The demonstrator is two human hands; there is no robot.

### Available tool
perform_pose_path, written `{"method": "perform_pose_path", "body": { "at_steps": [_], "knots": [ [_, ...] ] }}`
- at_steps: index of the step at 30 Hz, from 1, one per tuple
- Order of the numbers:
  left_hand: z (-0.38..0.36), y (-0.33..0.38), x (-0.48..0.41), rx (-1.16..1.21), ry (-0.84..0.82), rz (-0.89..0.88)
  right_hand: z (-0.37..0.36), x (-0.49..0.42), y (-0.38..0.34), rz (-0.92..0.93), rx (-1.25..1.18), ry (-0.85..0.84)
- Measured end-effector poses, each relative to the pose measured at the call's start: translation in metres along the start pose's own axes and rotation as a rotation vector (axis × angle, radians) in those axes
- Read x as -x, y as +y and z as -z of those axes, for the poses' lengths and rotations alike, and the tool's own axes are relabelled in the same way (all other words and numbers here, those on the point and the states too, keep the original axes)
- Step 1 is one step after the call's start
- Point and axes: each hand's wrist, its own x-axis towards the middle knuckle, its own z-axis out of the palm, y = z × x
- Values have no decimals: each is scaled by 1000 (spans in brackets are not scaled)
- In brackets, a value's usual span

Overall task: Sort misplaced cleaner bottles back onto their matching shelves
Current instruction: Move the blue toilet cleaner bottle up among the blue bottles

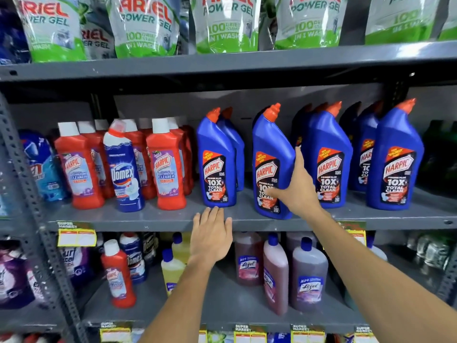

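Observation:
On the middle shelf (153,216) stand rows of blue Harpic bottles and, to their left, red Harpic bathroom cleaner bottles (166,164). My right hand (298,186) grips one blue Harpic bottle (272,154), which leans slightly with its base on the shelf. My left hand (210,233) is flat and open at the shelf's front edge, just below another blue Harpic bottle (217,159), holding nothing. A blue-and-white Domex bottle (123,167) stands among the red ones. A lone red Harpic bottle (118,273) stands on the lower shelf beside Domex bottles (134,258).
Ariel Power Gel pouches (146,23) fill the top shelf. The lower shelf carries yellow (171,268) and purple Lizol bottles (308,273). Dark green bottles (440,154) stand at the far right. A perforated grey upright (29,184) runs down the left. Yellow price tags (76,237) hang on shelf edges.

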Motion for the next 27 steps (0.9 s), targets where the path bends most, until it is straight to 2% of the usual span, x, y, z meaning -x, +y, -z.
{"method": "perform_pose_path", "body": {
  "at_steps": [5,9,27],
  "knots": [
    [-1,-2,3,0,0,-15,-2,0,23,-54,-41,-85],
    [-1,-2,4,7,0,-13,-4,-3,24,-66,-124,-59],
    [-1,1,7,-7,60,-10,-19,-20,63,-93,-218,-162]
  ]
}}
